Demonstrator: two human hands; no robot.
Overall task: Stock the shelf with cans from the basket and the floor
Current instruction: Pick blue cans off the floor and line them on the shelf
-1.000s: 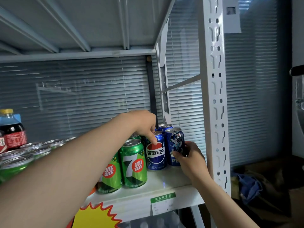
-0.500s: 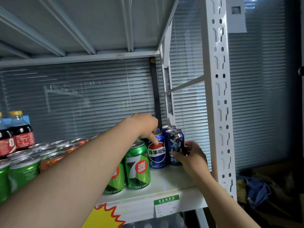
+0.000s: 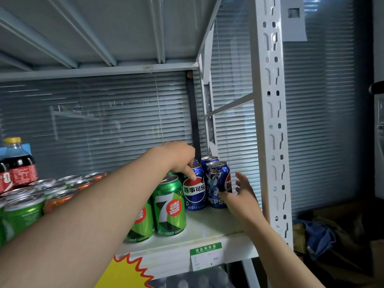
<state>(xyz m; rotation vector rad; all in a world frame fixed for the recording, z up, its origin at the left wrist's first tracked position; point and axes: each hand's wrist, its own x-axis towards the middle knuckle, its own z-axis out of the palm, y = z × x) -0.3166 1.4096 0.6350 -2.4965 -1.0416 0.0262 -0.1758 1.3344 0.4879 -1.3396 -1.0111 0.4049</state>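
White shelf (image 3: 209, 225), right end, by upright post (image 3: 272, 121). Left hand (image 3: 178, 156) reaches over left Pepsi can (image 3: 194, 189), fingers curled on its top rim, grasping it. Right hand (image 3: 239, 196) released, fingers spread, thumb touching right Pepsi can (image 3: 218, 181). Both cans upright on shelf, side by side, next to green 7-Up cans (image 3: 169, 208).

7-Up can (image 3: 143, 224) half hidden by L forearm (image 3: 93, 204); price tag (image 3: 205, 256) txt unreadable.

The blue aluminium can (image 3: 194, 190) under the left fingers (image 3: 190, 174) bears a red, white and blue roundel, the green aluminium can (image 3: 169, 208) just left of them a white seven and red dot, and the white metal shelf (image 3: 207, 227) below a yellow, red-edged starburst sticker (image 3: 124, 273).
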